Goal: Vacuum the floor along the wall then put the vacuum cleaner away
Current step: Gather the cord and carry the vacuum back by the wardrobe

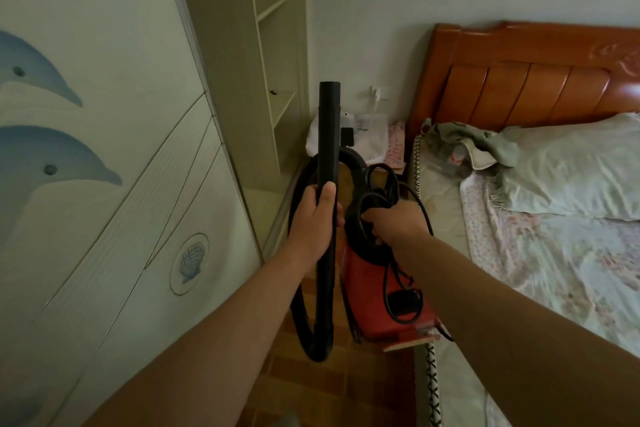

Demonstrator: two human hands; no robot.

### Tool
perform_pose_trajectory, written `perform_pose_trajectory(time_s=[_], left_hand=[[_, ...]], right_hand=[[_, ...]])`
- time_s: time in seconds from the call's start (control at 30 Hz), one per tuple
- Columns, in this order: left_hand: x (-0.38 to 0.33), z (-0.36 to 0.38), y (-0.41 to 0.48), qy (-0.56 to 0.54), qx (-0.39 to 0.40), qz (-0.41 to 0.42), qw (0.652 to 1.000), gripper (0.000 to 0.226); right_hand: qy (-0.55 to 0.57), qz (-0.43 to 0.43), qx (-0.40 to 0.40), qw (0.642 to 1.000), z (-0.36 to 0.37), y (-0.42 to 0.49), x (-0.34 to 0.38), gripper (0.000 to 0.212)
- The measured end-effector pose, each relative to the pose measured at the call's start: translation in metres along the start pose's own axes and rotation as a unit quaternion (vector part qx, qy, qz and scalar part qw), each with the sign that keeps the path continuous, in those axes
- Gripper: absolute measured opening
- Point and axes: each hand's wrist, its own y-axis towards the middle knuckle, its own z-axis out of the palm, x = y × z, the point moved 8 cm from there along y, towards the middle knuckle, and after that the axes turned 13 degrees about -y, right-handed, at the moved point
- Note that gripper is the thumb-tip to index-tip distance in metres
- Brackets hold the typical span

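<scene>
**Vacuum carried in the gap between wardrobe and bed**

Head view. The left grip [313, 218] is clamped round the black wand [329, 135], which stands almost upright with its open end at the top. Below the hand the wand runs into the black hose [299, 302], which bends in a U near the floor [329, 388] and loops back up behind the wand; where it joins the machine is hidden.

The right grip [394, 222] is closed on the black handle ring at the top of the red vacuum body [377, 291]. Loops of the black cord [379, 184] bunch at the same spot, and the fingertips are lost among them, so I cannot tell whether they hold the handle alone or the cord too. The body hangs upright just beside the wand, with more cord trailing down its face. Its lower end overlaps the corner of the bed [554, 253], and I cannot tell whether they touch.

The passage is narrow. The dolphin-patterned wardrobe [104, 184] fills the left side, cut off by the frame. An open shelf unit [266, 45] stands past it in the corner. On the right the mattress edge runs the length of the gap, with an orange headboard [519, 80] against the far wall. White bags [367, 135] close the far end of the passage, partly hidden behind the wand.
</scene>
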Motion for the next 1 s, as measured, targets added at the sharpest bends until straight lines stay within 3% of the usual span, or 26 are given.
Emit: perform_pose_trajectory(time_s=[0.57,1.0], left_hand=[[0.055,0.02,0.257,-0.018,-0.019,-0.027,0.999,0.046],[0.105,0.017,0.397,-0.02,-0.18,-0.047,0.982,0.044]], right_hand=[[0.015,0.004,0.033,0.999,0.015,0.238,0.098,0.013],[-0.053,-0.047,0.182,0.981,0.068,0.423,0.16,0.013]])
